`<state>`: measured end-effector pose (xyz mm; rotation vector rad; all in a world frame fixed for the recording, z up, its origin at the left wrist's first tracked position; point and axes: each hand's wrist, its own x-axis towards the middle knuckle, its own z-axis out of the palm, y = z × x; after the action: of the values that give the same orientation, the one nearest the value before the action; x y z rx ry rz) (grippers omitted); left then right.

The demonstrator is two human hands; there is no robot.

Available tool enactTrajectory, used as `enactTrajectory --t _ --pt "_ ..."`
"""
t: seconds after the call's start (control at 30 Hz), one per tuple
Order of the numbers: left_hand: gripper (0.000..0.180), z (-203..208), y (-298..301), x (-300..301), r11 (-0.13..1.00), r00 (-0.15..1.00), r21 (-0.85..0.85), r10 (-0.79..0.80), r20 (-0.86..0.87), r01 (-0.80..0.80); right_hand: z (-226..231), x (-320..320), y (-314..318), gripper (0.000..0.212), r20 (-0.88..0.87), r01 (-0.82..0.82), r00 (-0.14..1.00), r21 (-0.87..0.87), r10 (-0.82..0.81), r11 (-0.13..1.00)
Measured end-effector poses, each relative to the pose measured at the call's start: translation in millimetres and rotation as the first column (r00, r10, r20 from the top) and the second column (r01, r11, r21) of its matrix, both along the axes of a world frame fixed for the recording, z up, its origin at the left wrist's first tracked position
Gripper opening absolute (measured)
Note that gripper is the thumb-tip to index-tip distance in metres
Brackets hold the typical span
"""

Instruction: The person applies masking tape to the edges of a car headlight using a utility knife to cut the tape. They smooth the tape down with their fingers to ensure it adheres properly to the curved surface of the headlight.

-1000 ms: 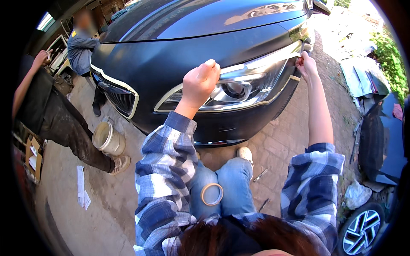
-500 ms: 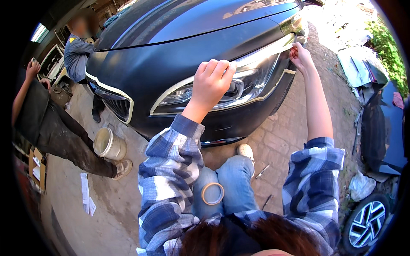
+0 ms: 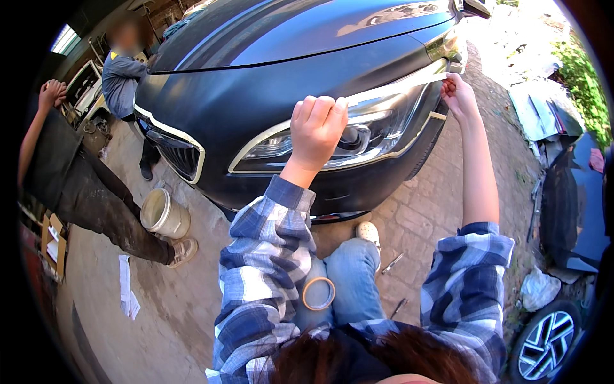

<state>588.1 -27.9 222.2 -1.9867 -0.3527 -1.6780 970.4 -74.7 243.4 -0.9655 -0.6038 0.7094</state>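
A pale strip of masking tape (image 3: 400, 86) stretches between my hands along the top edge of the car's headlight (image 3: 382, 128). My left hand (image 3: 318, 131) is closed in a fist at its inner end, knuckles up, covering part of the lamp. At the outer corner, my right hand (image 3: 458, 96) pinches the other end between thumb and fingers. More tape borders the headlight's lower and inner edges. The dark matte bumper (image 3: 345, 192) lies below. On my jeans (image 3: 354, 275) rests a roll of tape (image 3: 318, 293).
A white bucket (image 3: 165, 214) stands on the ground at left, near a person in dark trousers (image 3: 105, 198). Another person in grey workwear (image 3: 121, 83) is beside the car's far side. A pen-like tool (image 3: 392, 263) lies by my shoe. At right are a wheel (image 3: 547, 344) and dark body panels (image 3: 572, 198).
My right hand has shifted slightly outward and down, and more of the tape strip shows between my hands. My left hand stays near the headlight's top edge. The view has shifted slightly.
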Motion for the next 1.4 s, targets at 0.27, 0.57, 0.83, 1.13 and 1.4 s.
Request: enactTrajectory --t 0.27,0.57,0.83,1.13,1.4 --pt "0.022 -40 -7 -40 0.961 0.989 -0.249 -0.097 0.115 0.124 -3 -18 -12 0.014 0.185 -0.114 0.974 -0.115 0.134 0.987" --pt "0.02 -39 10 -40 0.885 0.965 -0.4 -0.173 0.197 0.24 -5 -17 -7 0.012 0.25 -0.106 0.959 -0.122 0.134 0.987" --pt "0.016 -34 12 -36 0.831 0.946 -0.47 -0.195 0.259 0.299 -2 -19 -6 0.01 0.198 -0.054 0.977 -0.11 0.075 0.992" --pt "0.015 -30 9 -40 0.875 0.972 -0.441 -0.118 0.203 0.198 -6 -17 -5 0.011 0.177 -0.079 0.98 -0.101 0.096 0.992" --pt "0.015 -30 12 -40 0.872 0.973 -0.446 -0.128 0.191 0.203 -2 -24 -5 0.013 0.204 -0.059 0.976 -0.107 0.08 0.993"
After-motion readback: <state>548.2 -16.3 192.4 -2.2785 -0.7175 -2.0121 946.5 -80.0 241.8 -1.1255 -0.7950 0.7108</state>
